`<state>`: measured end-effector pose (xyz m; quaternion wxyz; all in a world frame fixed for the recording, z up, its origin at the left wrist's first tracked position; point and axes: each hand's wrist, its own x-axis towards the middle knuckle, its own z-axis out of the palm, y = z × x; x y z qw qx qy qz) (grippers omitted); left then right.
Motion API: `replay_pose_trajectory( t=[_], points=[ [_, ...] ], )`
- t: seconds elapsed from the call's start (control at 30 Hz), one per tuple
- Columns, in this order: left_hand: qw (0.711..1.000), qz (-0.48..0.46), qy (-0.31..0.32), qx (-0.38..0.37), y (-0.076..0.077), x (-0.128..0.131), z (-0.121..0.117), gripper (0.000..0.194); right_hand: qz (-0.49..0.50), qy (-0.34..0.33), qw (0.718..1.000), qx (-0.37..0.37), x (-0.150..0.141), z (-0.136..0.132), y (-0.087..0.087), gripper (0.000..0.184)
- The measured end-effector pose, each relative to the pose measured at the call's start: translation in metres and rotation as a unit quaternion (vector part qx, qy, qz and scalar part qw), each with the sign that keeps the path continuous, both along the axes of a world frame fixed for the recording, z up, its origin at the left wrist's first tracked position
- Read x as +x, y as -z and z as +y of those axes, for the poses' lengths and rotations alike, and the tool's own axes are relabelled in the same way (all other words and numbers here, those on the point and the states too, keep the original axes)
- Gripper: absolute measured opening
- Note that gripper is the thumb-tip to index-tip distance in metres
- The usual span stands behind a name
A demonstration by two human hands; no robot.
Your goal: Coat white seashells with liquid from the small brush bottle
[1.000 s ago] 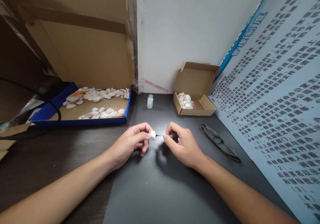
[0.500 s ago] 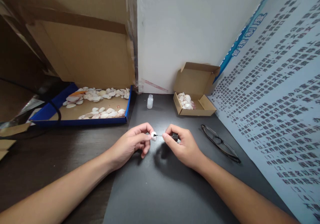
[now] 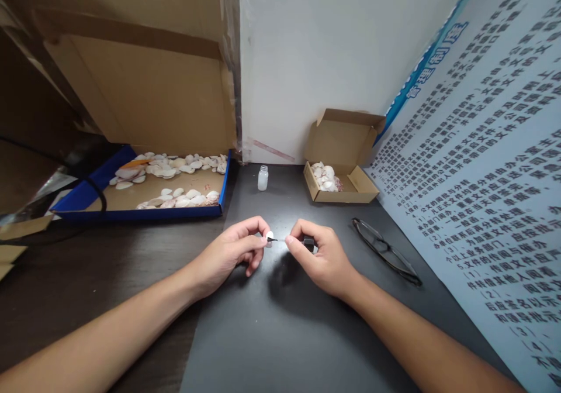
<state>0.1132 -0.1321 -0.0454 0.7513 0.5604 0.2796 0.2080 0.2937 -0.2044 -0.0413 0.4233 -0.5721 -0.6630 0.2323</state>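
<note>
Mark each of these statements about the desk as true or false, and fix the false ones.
1. The left hand pinches a small white shell. True.
2. The right hand holds a pencil. False: it holds a small brush with a black cap, tip at the shell.
3. The small bottle stands uncapped. True.
4. The eyeglasses lie in the blue tray. False: they lie on the dark mat, right of the hands.

One head-worn camera looks forward and down, close over the dark table (image 3: 280, 334).
</note>
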Motion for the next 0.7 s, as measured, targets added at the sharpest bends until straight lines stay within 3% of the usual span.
replay_pose_trajectory(
  t=[0.2, 0.43, 0.7],
  points=[
    [1.000, 0.004, 0.001, 0.003, -0.0008, 0.0002, -0.0007, 0.011, -0.008, 0.055, 0.998, -0.012, 0.0008, 0.0008, -0.0016, 0.024],
    [1.000, 0.016, 0.002, 0.016, -0.0016, 0.0002, -0.0023, 0.014, -0.001, -0.002, 1.000, -0.006, 0.0000, -0.0008, -0.0013, 0.022],
    [1.000, 0.004, -0.001, 0.006, -0.0026, 0.0001, -0.0015, 0.011, -0.009, 0.039, 0.999, -0.006, 0.0004, 0.0010, -0.0019, 0.019]
  ],
)
